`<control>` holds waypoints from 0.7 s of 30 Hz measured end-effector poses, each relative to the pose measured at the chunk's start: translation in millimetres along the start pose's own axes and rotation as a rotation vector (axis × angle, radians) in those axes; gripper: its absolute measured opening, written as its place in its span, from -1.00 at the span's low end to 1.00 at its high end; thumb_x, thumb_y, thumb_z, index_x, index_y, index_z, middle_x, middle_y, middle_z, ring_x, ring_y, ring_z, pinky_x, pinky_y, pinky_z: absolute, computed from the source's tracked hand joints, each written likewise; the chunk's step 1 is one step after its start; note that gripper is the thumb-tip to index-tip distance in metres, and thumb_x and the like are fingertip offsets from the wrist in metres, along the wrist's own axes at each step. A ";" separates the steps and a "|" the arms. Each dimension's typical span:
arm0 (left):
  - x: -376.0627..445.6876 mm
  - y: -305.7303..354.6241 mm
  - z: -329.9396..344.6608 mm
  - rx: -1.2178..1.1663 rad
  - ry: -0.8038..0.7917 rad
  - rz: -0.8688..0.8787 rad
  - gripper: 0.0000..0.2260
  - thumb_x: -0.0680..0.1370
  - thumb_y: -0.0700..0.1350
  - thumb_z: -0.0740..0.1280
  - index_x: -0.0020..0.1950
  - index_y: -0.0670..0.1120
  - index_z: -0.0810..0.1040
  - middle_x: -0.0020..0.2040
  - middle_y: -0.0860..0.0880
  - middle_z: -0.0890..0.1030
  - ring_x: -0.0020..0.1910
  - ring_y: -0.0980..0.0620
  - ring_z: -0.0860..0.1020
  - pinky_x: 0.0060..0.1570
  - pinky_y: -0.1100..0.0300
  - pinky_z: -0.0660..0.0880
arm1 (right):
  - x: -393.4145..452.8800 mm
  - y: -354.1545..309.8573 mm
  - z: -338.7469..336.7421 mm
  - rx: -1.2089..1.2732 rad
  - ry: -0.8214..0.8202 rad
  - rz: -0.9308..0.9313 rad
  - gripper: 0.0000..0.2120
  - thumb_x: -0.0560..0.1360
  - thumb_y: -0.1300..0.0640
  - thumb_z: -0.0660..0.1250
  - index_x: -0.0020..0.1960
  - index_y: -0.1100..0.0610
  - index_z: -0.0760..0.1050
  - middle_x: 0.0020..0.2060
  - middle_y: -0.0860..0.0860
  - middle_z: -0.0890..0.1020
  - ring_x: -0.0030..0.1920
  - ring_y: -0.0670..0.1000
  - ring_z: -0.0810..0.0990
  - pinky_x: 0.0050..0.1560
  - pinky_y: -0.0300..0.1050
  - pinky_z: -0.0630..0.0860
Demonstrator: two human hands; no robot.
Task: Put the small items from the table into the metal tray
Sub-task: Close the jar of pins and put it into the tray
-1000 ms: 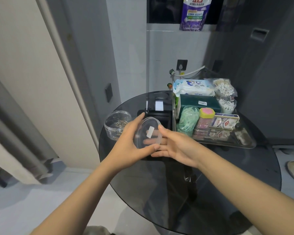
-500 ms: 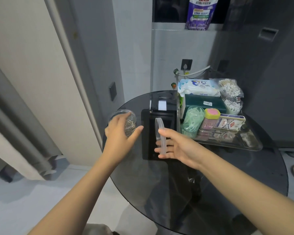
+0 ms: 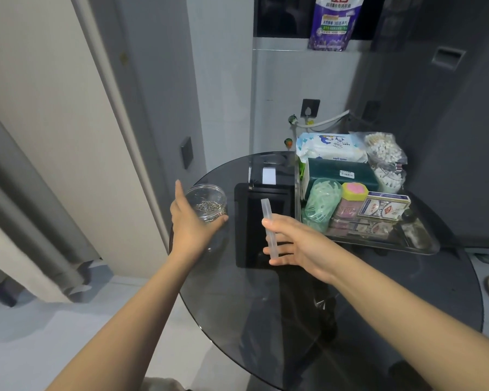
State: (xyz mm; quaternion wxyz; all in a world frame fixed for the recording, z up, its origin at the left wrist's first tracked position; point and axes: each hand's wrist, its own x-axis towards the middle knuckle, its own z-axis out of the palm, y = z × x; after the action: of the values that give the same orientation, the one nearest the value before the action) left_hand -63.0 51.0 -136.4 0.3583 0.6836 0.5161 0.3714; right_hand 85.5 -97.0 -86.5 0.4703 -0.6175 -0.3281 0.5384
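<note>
Now left hand cups the clear jar of metal clips; right hand pinches its lid.

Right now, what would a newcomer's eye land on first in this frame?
Probably the two hands at centre: the left hand wraps a clear round jar of small metal pieces at the table's left edge, while the right hand holds its clear lid edge-on over a black device. Next, the crowded metal tray to the right.
</note>
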 end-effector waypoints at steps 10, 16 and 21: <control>-34.1 33.0 4.1 -0.096 -0.205 0.223 0.13 0.19 0.00 0.58 0.50 0.21 -0.16 0.36 0.03 0.35 0.40 0.04 0.28 0.39 0.05 0.28 | -6.5 -20.0 -21.4 -0.263 0.216 -0.178 -0.34 0.39 -0.11 0.40 0.41 -0.10 0.22 0.11 -0.14 0.45 0.15 -0.08 0.46 0.14 -0.16 0.37; -61.9 57.3 9.1 -0.065 -0.464 0.403 0.12 0.22 0.00 0.58 0.52 0.19 -0.16 0.28 0.23 0.37 0.40 0.10 0.28 0.40 0.12 0.25 | -23.8 -29.3 -35.1 -0.441 0.110 -0.267 -0.33 0.38 0.02 0.45 0.40 -0.14 0.23 0.04 -0.30 0.45 -0.03 -0.39 0.46 -0.09 -0.47 0.39; -67.8 69.1 18.6 -0.110 -0.538 0.445 0.09 0.19 0.01 0.60 0.48 0.29 -0.08 0.36 0.15 0.38 0.38 0.10 0.36 0.37 0.12 0.36 | -26.6 -25.7 -52.1 -0.422 0.027 -0.233 -0.27 0.30 0.02 0.53 0.39 -0.12 0.31 0.21 -0.13 0.51 0.17 -0.16 0.53 0.28 -0.16 0.44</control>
State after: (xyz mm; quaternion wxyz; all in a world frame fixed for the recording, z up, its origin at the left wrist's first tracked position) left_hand -29.3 -31.4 -94.1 0.4279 0.8325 0.2208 0.2741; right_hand 133.4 -124.2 -54.2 0.3942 -0.6671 -0.4959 0.3919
